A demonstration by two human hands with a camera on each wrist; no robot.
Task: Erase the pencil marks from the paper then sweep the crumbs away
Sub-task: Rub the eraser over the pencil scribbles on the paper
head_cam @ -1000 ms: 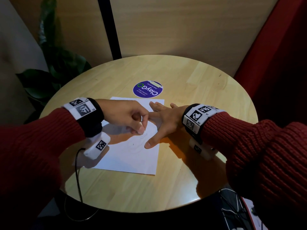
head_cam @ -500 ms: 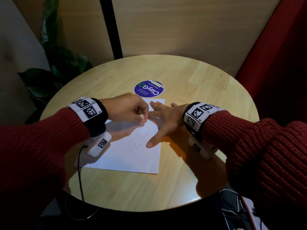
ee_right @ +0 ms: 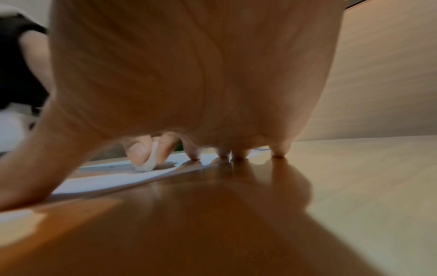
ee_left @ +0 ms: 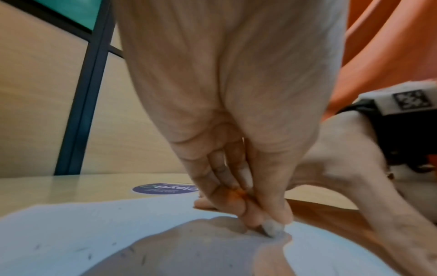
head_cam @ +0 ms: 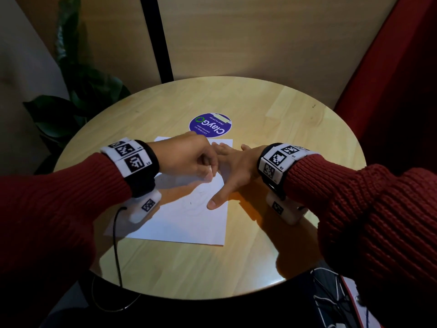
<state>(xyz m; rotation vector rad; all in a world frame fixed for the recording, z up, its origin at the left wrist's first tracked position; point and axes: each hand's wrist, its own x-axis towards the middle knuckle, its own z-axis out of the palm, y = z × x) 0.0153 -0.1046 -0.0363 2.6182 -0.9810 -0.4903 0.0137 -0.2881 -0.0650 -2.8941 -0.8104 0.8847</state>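
A person in a red knit sweater rubs a small white eraser [ee_right: 148, 162] over a sheet of paper [head_cam: 184, 223] on a round wooden table [head_cam: 272, 119]. The left hand [head_cam: 186, 157] is curled tight, pinching the eraser between thumb and fingertips with its lower end pressed to the sheet. The right hand [head_cam: 236, 171] lies spread and flat, fingers [ee_right: 195, 154] straight, pinning the paper's right edge while gripping nothing; its thumb reaches toward the sheet's middle.

Over the past second the left hand has slid from the middle of the page toward its far edge, close to the purple sticker [head_cam: 210, 125], while the right hand has stayed put as the anchor. That suggests the rubbing has worked its way up the page. Faint pencil lines [head_cam: 201, 197] still show near the thumb, and dark crumbs [ee_left: 89, 255] are scattered across the near part of the sheet, so erasing appears unfinished and the sweeping has not begun.
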